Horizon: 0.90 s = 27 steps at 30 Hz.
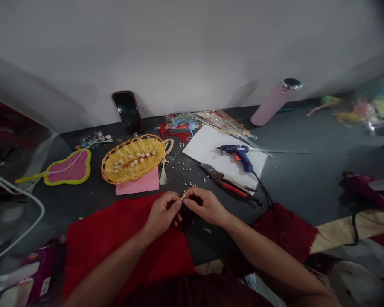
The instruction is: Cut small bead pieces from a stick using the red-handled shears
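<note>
Pinches a tiny pale bead-like piece (183,197) between the fingertips of left hand (161,213) and right hand (206,207), both clenched on it, other fingers curled. Holds it just above the dark grey tabletop (307,179), beside the far edge of a red felt cloth (115,234). Nearby: yellow woven plastic basket (132,158), red-handled metal pliers (225,181), blue hot-glue gun (238,152) on a white paper sheet (205,147).

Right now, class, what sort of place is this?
Probably a craft worktable: a blue glue gun, a yellow woven basket of beads, and the left hand and right hand pinching a small pale piece.
</note>
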Each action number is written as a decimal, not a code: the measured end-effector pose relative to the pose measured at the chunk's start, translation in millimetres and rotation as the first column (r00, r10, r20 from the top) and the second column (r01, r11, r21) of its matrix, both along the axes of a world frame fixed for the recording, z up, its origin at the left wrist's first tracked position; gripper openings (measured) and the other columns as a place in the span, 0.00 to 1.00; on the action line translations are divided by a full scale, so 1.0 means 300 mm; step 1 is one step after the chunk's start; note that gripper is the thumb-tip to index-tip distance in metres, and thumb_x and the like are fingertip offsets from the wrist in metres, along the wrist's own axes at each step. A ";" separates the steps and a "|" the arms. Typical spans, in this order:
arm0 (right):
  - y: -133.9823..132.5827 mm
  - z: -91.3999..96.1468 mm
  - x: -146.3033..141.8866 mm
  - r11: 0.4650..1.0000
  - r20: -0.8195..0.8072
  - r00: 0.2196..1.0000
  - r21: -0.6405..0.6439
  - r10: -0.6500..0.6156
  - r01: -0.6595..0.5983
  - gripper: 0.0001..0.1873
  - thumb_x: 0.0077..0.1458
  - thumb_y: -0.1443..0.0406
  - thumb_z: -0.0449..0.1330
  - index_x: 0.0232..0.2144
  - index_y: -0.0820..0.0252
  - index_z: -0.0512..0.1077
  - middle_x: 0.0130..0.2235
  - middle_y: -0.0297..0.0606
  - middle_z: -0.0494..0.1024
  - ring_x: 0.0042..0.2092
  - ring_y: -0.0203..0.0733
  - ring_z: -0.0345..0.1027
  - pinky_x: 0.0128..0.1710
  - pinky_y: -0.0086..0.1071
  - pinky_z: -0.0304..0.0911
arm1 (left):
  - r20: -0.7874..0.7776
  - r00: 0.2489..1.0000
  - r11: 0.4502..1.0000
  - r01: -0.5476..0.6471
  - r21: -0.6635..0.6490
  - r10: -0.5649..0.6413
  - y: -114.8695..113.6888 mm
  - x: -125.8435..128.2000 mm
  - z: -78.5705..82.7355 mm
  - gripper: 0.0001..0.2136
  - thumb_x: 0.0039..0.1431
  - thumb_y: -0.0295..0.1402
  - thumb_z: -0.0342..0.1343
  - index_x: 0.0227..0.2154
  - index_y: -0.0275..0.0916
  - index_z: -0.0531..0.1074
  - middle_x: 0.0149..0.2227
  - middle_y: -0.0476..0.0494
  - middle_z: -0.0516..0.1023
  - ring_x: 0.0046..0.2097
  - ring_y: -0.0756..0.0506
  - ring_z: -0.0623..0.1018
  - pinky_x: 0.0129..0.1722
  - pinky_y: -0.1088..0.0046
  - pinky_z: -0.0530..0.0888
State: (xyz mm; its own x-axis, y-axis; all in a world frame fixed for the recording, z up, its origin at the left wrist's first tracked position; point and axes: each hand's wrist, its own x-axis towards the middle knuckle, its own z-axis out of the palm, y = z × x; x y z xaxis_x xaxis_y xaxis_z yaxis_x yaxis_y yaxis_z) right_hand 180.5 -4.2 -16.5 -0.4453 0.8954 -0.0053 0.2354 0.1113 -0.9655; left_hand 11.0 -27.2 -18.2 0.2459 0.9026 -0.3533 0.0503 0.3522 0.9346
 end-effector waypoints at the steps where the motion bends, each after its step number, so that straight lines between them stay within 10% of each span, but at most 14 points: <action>1: 0.000 -0.002 0.000 1.000 0.003 1.000 0.000 -0.005 0.005 0.08 0.56 0.62 0.52 0.33 0.59 0.69 0.30 0.32 0.71 0.30 0.33 0.62 0.30 0.26 0.59 | -0.003 1.000 1.000 -0.003 0.013 0.003 0.000 0.001 -0.001 0.12 0.54 0.41 0.52 0.29 0.35 0.65 0.24 0.52 0.68 0.18 0.55 0.69 0.13 0.82 0.67; 27: 0.000 0.002 0.002 0.999 0.051 0.998 0.031 -0.028 0.027 0.07 0.53 0.68 0.52 0.30 0.60 0.70 0.27 0.31 0.71 0.28 0.32 0.61 0.28 0.24 0.57 | 0.017 0.999 0.998 0.030 -0.056 -0.029 -0.004 0.006 0.003 0.13 0.54 0.42 0.52 0.29 0.36 0.63 0.15 0.55 0.68 0.14 0.56 0.66 0.12 0.84 0.64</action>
State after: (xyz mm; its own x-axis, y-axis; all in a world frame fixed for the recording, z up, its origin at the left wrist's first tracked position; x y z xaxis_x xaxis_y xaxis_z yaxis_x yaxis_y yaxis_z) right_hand 181.0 -4.1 -15.9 -0.4203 0.9074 -0.0004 0.2881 0.1330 -0.9483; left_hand 13.0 -28.6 -17.3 0.2782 0.8737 -0.3991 0.0460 0.4030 0.9141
